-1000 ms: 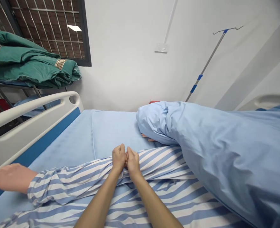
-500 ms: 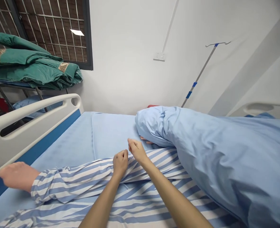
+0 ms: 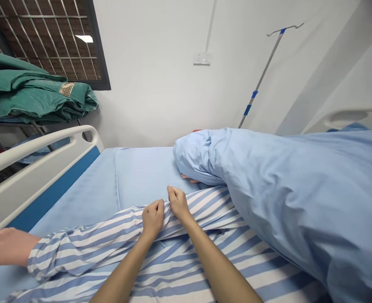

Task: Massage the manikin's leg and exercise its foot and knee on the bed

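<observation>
Left hand and right hand curl into fists, just apart, over the striped trouser leg; whether cloth is caught inside, I can't tell! Bare foot well left of them, blue quilt bulging right of the right hand.

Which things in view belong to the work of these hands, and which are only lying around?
With the work:
- left hand, curled
- right hand, curled
- striped trouser leg, at the hands
- blue sheet, under the leg

Apparently only around:
- blue quilt
- green bundle
- hooked metal pole
- wall socket
</observation>
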Demonstrator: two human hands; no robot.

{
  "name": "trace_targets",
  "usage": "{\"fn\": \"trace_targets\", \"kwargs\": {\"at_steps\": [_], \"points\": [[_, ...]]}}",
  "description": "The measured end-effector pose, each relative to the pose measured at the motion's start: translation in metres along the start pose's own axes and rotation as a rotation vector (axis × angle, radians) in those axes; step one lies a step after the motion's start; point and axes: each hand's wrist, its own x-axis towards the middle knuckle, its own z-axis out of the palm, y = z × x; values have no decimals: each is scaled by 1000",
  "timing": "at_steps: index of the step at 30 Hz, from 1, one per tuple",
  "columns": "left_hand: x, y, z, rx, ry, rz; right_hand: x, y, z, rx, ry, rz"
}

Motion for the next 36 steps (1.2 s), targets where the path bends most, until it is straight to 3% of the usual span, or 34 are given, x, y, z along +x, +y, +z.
{"fn": "trace_targets", "kwargs": {"at_steps": [4, 10, 13, 16, 20, 27, 32, 34, 36], "points": [[20, 11, 0, -106, -30, -22, 0, -5, -1, 88, 22, 32], [65, 53, 12, -438, 30, -89, 6, -4, 1, 321, 92, 153], [69, 61, 30, -516, 58, -201, 10, -3, 1, 491, 136, 315], [56, 52, 48, -434, 125, -259, 12, -1, 0, 577, 178, 377], [39, 38, 55, -238, 162, -129, 12, 3, 1, 583, 231, 332], [35, 40, 45, -159, 111, -122, 10, 3, -2, 383, 157, 263], [27, 39, 44, -78, 34, -31, 23, -16, -34, -77, -80, -36], [23, 38, 44, -49, 21, -6, 30, -19, -48, -187, -106, -144], [20, 39, 44, -30, 26, 6, 34, -12, -58, -231, -69, -165]]}}
